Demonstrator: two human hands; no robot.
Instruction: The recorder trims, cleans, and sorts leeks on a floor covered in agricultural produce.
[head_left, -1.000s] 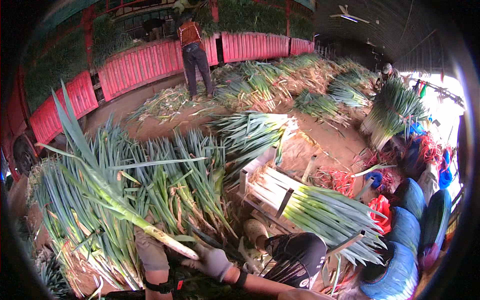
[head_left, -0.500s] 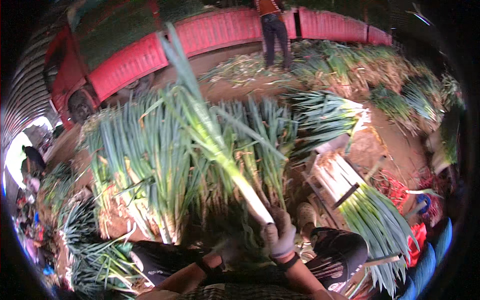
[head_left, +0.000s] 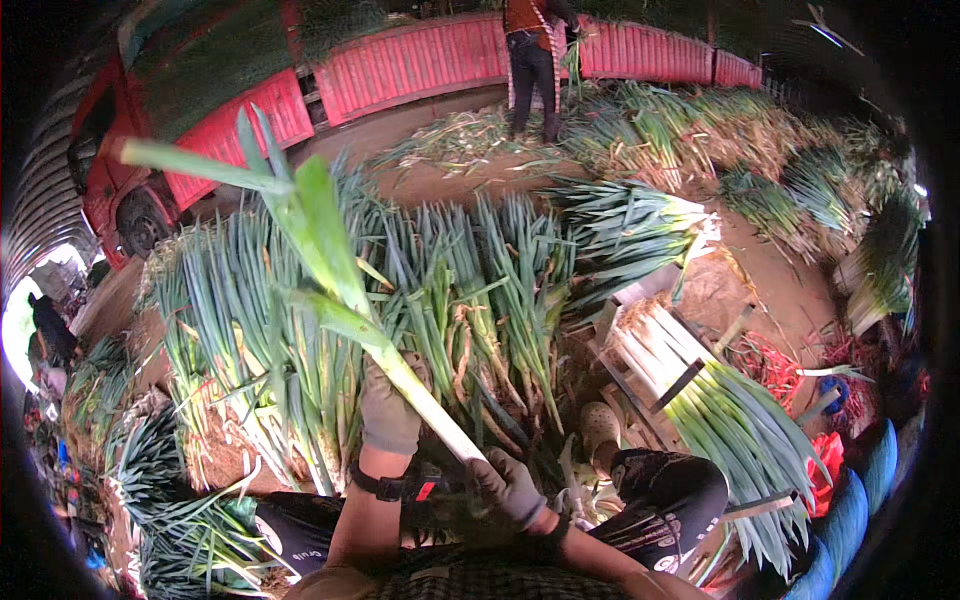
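Observation:
A single large green onion (head_left: 425, 402) slants across the middle, its pale root end toward me and its green leaves pointing up and left. My right hand (head_left: 507, 487), in a light glove, is closed around the root end. Higher up the stalk, my left hand (head_left: 390, 410), also gloved, is closed against it; the stalk and leaves partly hide its fingers. Beyond both hands stands a long row of upright green onions (head_left: 290, 310). To the right, a bundle of trimmed green onions (head_left: 725, 420) lies on a low frame (head_left: 630, 385), white ends away from me.
Another green onion pile (head_left: 630, 235) lies behind the frame. Red strings (head_left: 770, 370) and a blue roll (head_left: 832, 388) lie at right, near a blue padded thing (head_left: 850, 530). Loose green onions (head_left: 200, 530) lie at left. A person (head_left: 532, 70) stands before a red truck (head_left: 410, 65).
The green onion has swung left and its root end moved left with my right hand. My left hand has risen from my lap to the stalk. The view has shifted slightly.

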